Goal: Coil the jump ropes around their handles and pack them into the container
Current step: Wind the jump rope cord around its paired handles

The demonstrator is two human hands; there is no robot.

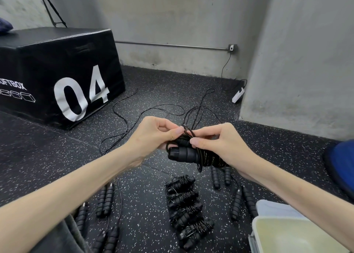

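I hold a black jump rope (pixel 183 153) in front of me, its two foam handles side by side with cord wound round them. My left hand (pixel 153 136) pinches the cord loop at the handles' top end. My right hand (pixel 220 143) grips the wound part and pinches the same loop. Several coiled jump ropes (pixel 186 208) lie in a row on the floor below. Uncoiled handle pairs lie at the left (pixel 105 201) and right (pixel 243 201). The pale container (pixel 256 226) stands at the lower right with its inside showing.
A black soft box marked 04 (pixel 57 68) stands at the left. Loose cord (pixel 122 116) trails over the speckled floor beyond my hands. A grey pillar (pixel 298 61) rises at the right, with a white power strip (pixel 238 95) by its base. A blue object (pixel 342 162) sits at the right edge.
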